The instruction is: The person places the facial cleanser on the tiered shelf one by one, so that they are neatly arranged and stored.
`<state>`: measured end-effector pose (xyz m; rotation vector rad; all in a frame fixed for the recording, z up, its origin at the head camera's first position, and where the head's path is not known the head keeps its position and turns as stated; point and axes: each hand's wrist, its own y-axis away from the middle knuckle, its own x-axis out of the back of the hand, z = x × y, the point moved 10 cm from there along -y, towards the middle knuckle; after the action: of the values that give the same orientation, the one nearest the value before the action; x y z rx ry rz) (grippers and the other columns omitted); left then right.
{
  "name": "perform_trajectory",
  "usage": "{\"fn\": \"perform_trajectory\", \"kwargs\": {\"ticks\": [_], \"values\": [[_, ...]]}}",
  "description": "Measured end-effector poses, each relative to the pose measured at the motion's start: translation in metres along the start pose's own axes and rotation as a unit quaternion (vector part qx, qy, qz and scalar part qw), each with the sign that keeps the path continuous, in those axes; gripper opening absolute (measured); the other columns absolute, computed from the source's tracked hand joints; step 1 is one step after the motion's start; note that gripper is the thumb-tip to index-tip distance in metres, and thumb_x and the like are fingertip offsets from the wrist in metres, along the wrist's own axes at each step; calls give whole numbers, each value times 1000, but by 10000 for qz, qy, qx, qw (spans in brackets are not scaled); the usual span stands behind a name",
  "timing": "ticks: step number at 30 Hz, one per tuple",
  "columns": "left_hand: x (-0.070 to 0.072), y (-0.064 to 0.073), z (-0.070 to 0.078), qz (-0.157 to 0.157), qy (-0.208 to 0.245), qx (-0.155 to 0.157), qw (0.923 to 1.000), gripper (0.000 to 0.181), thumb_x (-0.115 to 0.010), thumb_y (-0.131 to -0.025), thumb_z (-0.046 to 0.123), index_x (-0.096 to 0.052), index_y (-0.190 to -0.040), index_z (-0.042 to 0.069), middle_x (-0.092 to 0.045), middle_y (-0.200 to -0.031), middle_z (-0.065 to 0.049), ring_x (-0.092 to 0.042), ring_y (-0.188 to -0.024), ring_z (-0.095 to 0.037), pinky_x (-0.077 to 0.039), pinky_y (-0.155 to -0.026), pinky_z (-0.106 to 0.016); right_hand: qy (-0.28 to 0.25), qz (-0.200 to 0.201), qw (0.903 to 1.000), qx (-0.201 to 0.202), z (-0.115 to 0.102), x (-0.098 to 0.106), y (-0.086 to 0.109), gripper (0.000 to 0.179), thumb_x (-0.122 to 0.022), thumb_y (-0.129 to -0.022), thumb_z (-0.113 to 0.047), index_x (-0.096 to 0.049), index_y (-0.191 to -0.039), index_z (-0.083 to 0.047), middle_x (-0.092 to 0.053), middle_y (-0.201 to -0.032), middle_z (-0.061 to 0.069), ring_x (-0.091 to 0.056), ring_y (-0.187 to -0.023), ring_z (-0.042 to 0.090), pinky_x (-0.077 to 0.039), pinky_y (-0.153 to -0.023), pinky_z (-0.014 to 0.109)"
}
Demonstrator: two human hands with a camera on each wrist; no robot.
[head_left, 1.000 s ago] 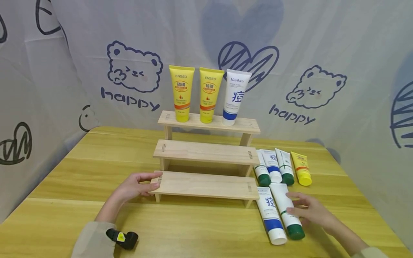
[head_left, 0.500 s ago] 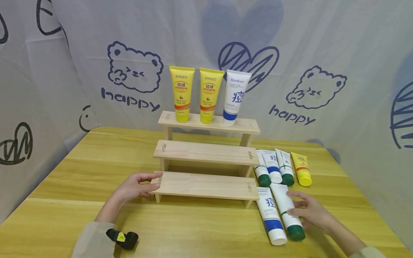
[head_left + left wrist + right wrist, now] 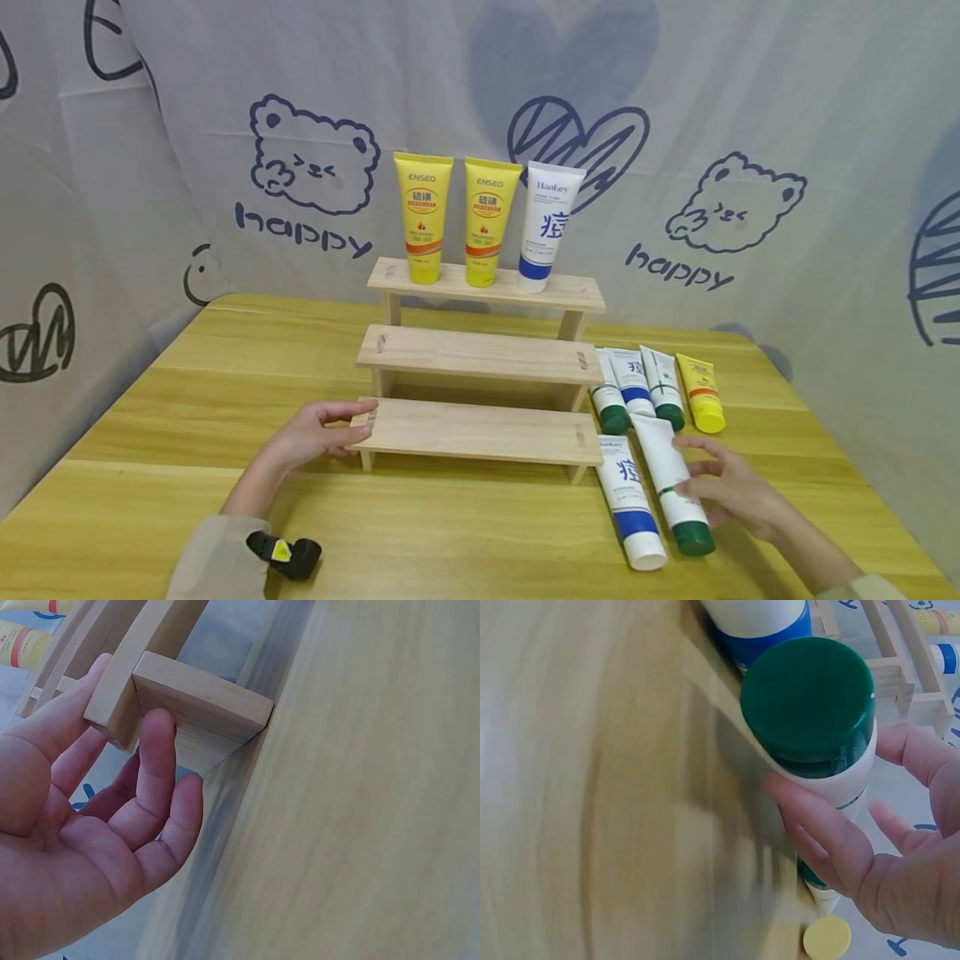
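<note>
At the left end of a three-step wooden display rack (image 3: 480,429), my left hand (image 3: 306,435) grips the lowest board. The left wrist view shows the thumb on the board's top, with curled fingers (image 3: 157,761) below it near the leg. My right hand (image 3: 738,492) pinches a white squeeze tube with a green cap (image 3: 662,458) between thumb and fingers. In the right wrist view its green cap (image 3: 808,697) faces the camera and the tube looks slightly raised off the table. Left of it lies a white tube with a blue band (image 3: 626,500).
Two yellow tubes (image 3: 423,217) and a white-and-blue tube (image 3: 550,225) stand caps down on the top board. Behind my right hand lie several tubes, including a green-capped one (image 3: 662,387) and a yellow one (image 3: 701,392). A printed cloth (image 3: 450,75) hangs behind the table.
The green-capped tube has shifted slightly away from me and to the right, with my right hand moving along with it. My left hand and the rack have stayed in place.
</note>
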<state>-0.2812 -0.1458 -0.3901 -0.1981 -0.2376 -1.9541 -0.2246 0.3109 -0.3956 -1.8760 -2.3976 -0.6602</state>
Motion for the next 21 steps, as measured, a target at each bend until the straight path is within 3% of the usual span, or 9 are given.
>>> {"fn": "perform_trajectory", "kwargs": {"ticks": [7, 14, 21], "values": [[1, 0, -1, 25, -26, 51, 10000, 54, -63, -84, 24, -46, -129, 0, -30, -137, -26, -60, -79, -19, -49, -69, -34, -167, 189, 9996, 149, -9, 1, -1, 75, -63, -79, -1, -15, -136, 0, -35, -119, 33, -58, -81, 28, -51, -54, 42], [0, 1, 0, 28, -2, 36, 10000, 54, -64, -84, 24, -46, -129, 0, -31, -137, -25, -60, -78, -19, -49, -69, -34, -114, 353, 9975, 606, -24, 3, -1, 83, -63, -79, 0, -12, -143, -9, -37, -120, 30, -56, -81, 27, -50, -51, 37], [1, 0, -1, 49, -19, 50, 10000, 54, -64, -84, 24, -46, -129, 0, -30, -137, -26, -59, -77, -19, -48, -69, -34, -282, 647, 9930, 949, -37, 5, -1, 81, -60, -78, 5, -16, -142, -19, -29, -125, 33, -56, -85, 25, -51, -57, 44]]}}
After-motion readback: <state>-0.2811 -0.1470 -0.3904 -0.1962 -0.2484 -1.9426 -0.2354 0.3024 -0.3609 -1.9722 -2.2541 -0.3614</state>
